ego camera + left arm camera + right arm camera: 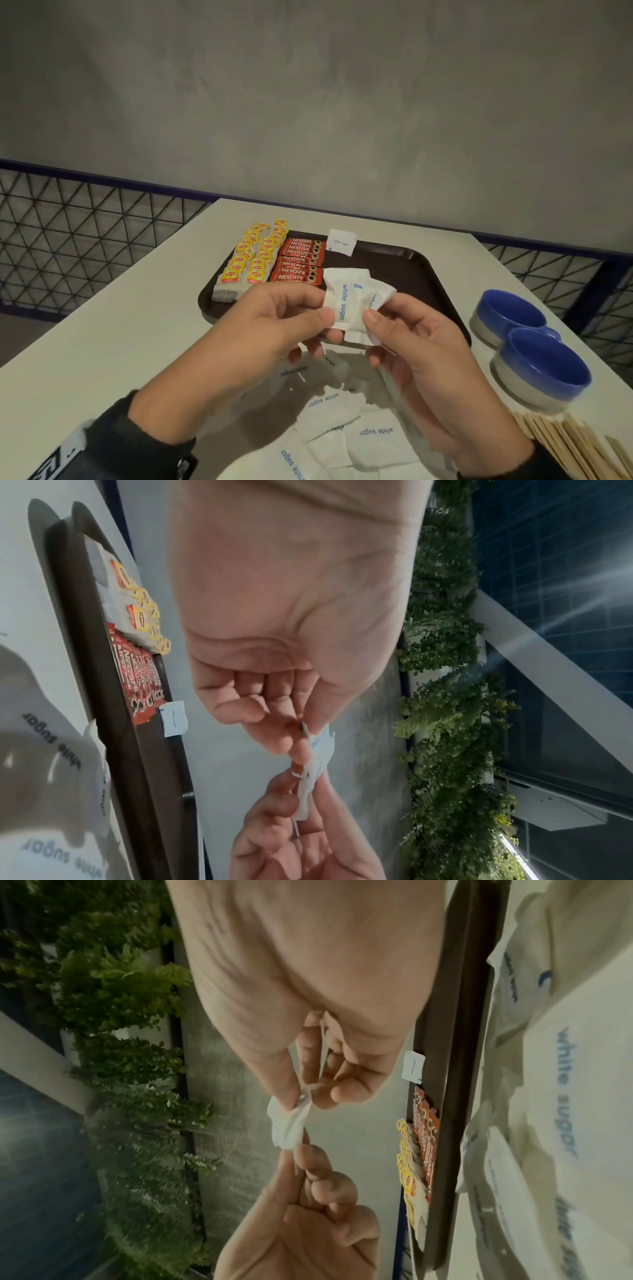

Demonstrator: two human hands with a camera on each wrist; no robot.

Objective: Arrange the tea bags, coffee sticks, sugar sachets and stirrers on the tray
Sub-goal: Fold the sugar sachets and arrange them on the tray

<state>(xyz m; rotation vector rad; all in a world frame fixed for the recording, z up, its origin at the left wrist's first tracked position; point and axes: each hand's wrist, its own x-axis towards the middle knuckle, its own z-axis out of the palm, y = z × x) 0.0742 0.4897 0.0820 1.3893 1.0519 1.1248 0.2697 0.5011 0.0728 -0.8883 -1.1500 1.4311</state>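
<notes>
**Sachets bunched between two pinches over the tray**

Both hands meet at the centre of the head view, above the near edge of the tray [442, 274]. The left hand [274, 329] pinches a small bunch of sachets [346, 301] between thumb and forefinger, the other fingers curled beneath; the right hand [421, 346] pinches the bunch's right side the same way. How many sachets are in the bunch cannot be told; at least two overlap, one crumpled.

On the tray, tea bags [250, 257] fill the upper left, coffee sticks [299, 262] lie just beside them, and one sachet [341, 242] leans at the far rim. Loose sachets [342, 435] lie in a heap on the table at the bottom centre. Stirrers [579, 448] wait at the lower right, near two blue bowls [527, 346].

Risks, as I judge them:
- Thin paper held only at its edges may slip, and a sachet could drop onto the coffee sticks and disturb the row.
- Two hands pulling opposite ways might tear a sachet and spill sugar.
- The sachet propped on the rim could topple off the tray if nudged.
- A sleeve sweeping the heap may push sachets off the table.
</notes>
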